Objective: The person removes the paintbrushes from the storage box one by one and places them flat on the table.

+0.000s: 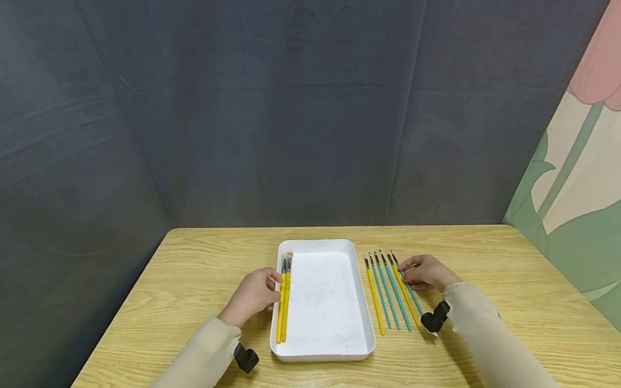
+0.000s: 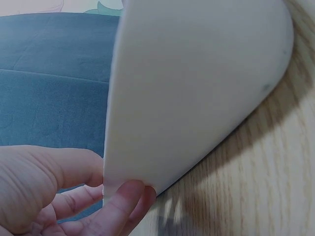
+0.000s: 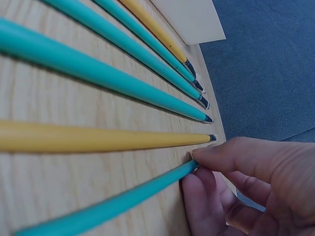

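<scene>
A: What has the right hand [image 1: 426, 272] got?
B: The outermost teal brush [image 3: 113, 203] — thumb and fingers pinch it near the bristle end, so most of the handle runs out from the grip toward the person. Whether it is lifted, I cannot tell.
A: What lies beside the pinch?
B: A yellow brush [image 3: 98, 136], just to the left on the table [image 1: 481, 242]. Past it lie three teal brushes [image 3: 98, 73], then another yellow one [image 3: 161, 33].
A: The left hand [image 1: 251, 293]?
B: Pinching the tray [image 1: 326, 301] by its left wall — two yellow brushes [image 1: 286, 313] lie along that side, inside.
</scene>
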The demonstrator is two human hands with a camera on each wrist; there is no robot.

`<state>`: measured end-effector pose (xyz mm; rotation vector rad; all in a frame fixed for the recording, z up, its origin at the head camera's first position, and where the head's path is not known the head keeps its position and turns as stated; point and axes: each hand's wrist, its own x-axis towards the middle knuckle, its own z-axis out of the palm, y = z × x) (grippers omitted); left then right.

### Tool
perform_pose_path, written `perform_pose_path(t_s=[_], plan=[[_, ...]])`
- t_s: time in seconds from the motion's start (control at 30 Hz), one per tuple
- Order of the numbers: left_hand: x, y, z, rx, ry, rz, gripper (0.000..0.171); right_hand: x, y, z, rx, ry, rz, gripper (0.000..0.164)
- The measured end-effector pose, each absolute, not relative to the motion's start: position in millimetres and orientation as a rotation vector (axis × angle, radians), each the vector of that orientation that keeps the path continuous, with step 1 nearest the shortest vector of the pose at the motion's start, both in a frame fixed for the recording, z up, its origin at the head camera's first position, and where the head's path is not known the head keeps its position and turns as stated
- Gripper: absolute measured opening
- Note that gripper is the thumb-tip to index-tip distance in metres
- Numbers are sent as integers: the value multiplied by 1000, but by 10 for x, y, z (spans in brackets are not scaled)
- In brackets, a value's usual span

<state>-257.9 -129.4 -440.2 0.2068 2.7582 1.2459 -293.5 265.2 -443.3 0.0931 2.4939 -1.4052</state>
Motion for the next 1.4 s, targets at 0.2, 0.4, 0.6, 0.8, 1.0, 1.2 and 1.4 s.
perform_pose_path(t_s=[0.2,0.4,0.6,0.8,1.0,1.2,1.4], plan=[[-2587,-1293,-4402,208,2760,1238,27,-2931,2652,-4417,102,2486,-1409,32],[-2585,-1292,-4397,201,2755,1241,27,-2940,2653,-4427,91,2491,-1396,33],[-2571,-1298,-4394,203,2748,1248,28,-2937,2655,-4429,90,2493,-1402,33],[-2567,-1301,-4396,202,2741,1251,28,-2925,2667,-4420,85,2472,-1423,34],[-2571,-1300,-4400,199,2745,1246,28,-2938,2703,-4445,53,2446,-1457,35],[-2572,-1299,-4402,196,2744,1250,28,-2959,2788,-4479,37,2375,-1547,42],[-2571,-1303,-4399,199,2737,1262,29,-2977,2835,-4443,46,2250,-1683,49]])
